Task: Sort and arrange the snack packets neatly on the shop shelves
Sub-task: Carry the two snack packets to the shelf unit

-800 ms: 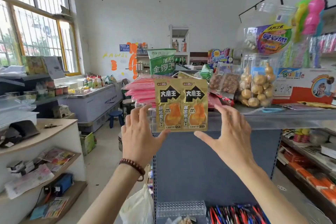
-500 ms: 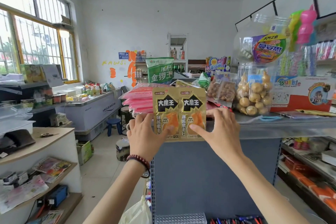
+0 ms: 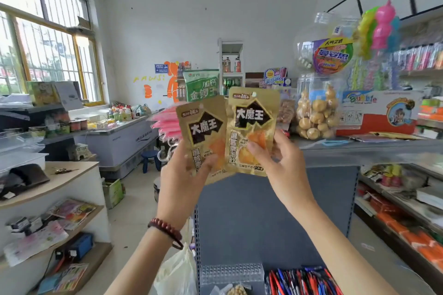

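bright daylight from the window (image 3: 48, 50), edges warped, slight blur

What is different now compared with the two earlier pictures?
The left hand took hold of the left packet and the right hand of the right packet. Both packets were lifted off the shelf edge, and the left one now tilts. The pink packets and jar stayed put.

Two gold packets (image 3: 227, 132) bear black jagged labels with white characters; pink packets (image 3: 165, 122) lie behind.

Left packet (image 3: 203, 127) blurred; right packet (image 3: 251, 112) partly finger-covered.
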